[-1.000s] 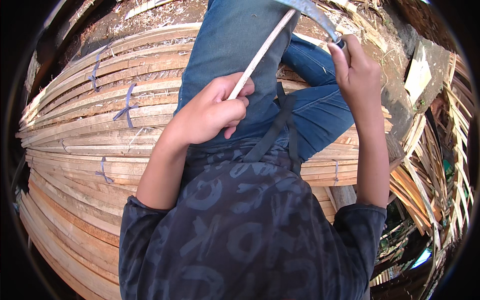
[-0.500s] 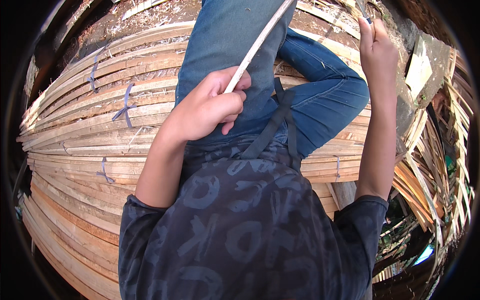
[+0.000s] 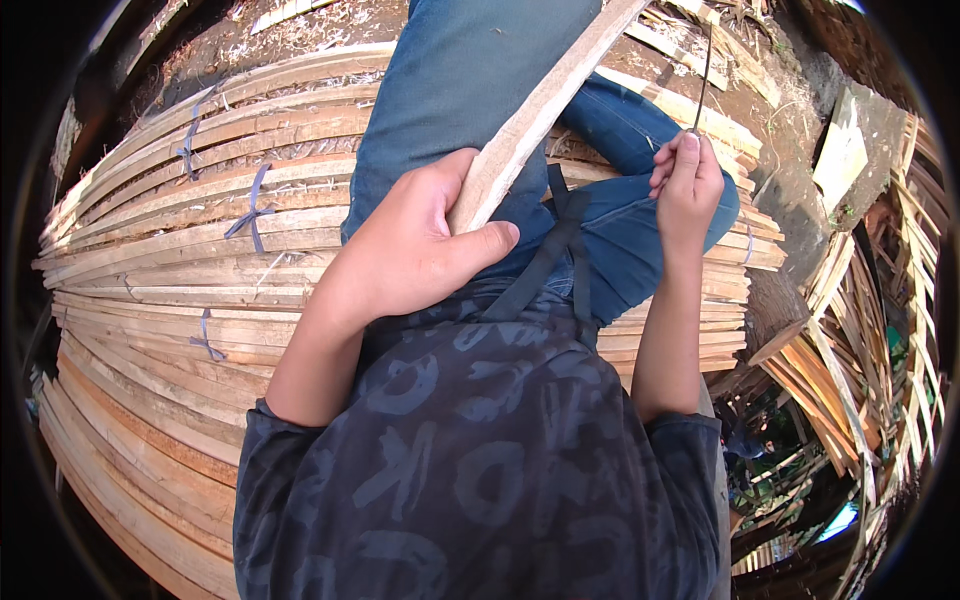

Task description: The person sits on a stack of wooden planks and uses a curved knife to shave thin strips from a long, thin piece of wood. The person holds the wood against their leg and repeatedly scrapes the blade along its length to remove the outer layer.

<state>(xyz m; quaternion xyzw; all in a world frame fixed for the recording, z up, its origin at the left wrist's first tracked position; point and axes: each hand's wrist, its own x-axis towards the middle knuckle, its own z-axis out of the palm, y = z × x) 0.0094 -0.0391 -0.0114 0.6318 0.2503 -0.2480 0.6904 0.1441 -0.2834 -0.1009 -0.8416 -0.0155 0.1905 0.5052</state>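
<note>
My left hand (image 3: 412,238) is closed on the lower end of a pale wooden slat (image 3: 545,115). The thumb lies along one side and the fingers are behind the other. From there the slat slants up and right over my jeans, its broad face in sight, and its far end is beyond the top edge. Above my bent knee, my right hand (image 3: 688,180) grips a knife (image 3: 706,80). Its narrow dark blade points up, seen nearly edge-on, and stands apart from the slat. My fingers hide the handle.
Long bundles of wooden slats (image 3: 190,290) lie on both sides under my legs, tied with purple strips (image 3: 253,207). Shavings litter the brown ground (image 3: 290,45). At right are a log end (image 3: 780,335), a stone block (image 3: 870,130) and a pile of thin split strips (image 3: 840,390).
The slat has turned from its narrow edge to its broad face, and my left grip has opened wider around it. My right hand has come down and left with the knife, blade upward.
</note>
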